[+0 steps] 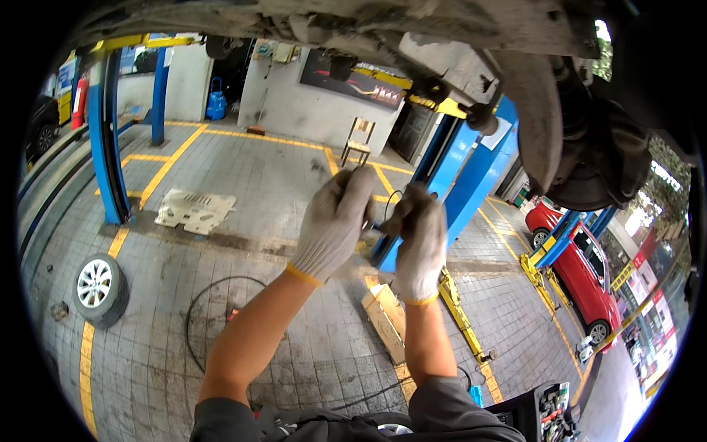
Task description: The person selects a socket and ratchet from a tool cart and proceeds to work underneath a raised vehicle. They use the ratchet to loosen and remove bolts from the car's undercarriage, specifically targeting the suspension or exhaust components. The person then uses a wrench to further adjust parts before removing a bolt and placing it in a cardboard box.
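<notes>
Dark grey sleeves [453, 412] occupy the lower edge, nearest the viewer; two bare forearms [247, 342] extend from them toward the centre. Left grip [331, 225]: a hand in an off-white knitted glove with a yellow-edged cuff, fingers curled inward. Right grip [422, 247]: a hand gloved alike, darkly soiled over the fingers, also curled and facing its partner. Between the two shows a small, slender dark object [375, 225], blurred; which hand has hold of it, and how tightly either is closed, cannot be told. Overhead: the grimy brown-grey metal underbody [309, 26] of a raised vehicle. Beyond the right hand: a blue steel lift post [464, 177]. On the grey tiled floor [162, 295], at left, lies a black-tyred wheel with silver spokes [96, 286]; farther off, a pale flat slotted panel [193, 211] and, near the wall, a small wooden chair [359, 140]. Below the right hand: a long tan box [384, 317]. Far right: a red car [578, 258]. Lower right: a black toolbox [523, 414] holding tools.
</notes>
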`<state>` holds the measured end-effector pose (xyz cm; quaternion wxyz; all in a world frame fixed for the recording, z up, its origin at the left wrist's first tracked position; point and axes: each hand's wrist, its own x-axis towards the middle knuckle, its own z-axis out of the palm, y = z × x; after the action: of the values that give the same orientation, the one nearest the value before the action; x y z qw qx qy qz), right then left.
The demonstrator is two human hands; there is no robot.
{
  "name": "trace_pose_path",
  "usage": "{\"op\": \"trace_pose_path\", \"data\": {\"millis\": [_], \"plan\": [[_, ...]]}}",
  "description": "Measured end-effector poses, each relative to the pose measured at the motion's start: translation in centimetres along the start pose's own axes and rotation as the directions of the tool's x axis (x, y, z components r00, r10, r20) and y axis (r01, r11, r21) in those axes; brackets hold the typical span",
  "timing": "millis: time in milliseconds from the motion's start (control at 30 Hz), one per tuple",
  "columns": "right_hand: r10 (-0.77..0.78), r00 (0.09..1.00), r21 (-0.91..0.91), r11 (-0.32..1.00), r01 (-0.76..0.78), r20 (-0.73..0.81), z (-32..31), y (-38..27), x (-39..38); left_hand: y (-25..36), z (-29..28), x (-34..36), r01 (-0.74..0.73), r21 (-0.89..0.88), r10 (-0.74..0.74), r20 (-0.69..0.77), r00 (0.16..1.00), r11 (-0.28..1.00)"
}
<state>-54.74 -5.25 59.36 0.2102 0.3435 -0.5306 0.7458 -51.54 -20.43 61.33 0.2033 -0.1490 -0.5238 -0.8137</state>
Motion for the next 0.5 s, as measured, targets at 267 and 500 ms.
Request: {"op": "trace_pose_path", "data": {"millis": [267,500], "plan": [[0.519,0.837,-0.285,0.84,-0.462,0.173,0.4,10.4,-15.2,-12.1,-13.4,-13.7,0.398,-0.39,-0.548,-0.435,0.715,0.83],[0.697,0.662,-0.237,0.717,-0.656,0.277,4.1,12.1,-23.9,-12.0,-18.1,-21.9,0.284,-0.516,-0.588,-0.673,0.45,0.808]]}}
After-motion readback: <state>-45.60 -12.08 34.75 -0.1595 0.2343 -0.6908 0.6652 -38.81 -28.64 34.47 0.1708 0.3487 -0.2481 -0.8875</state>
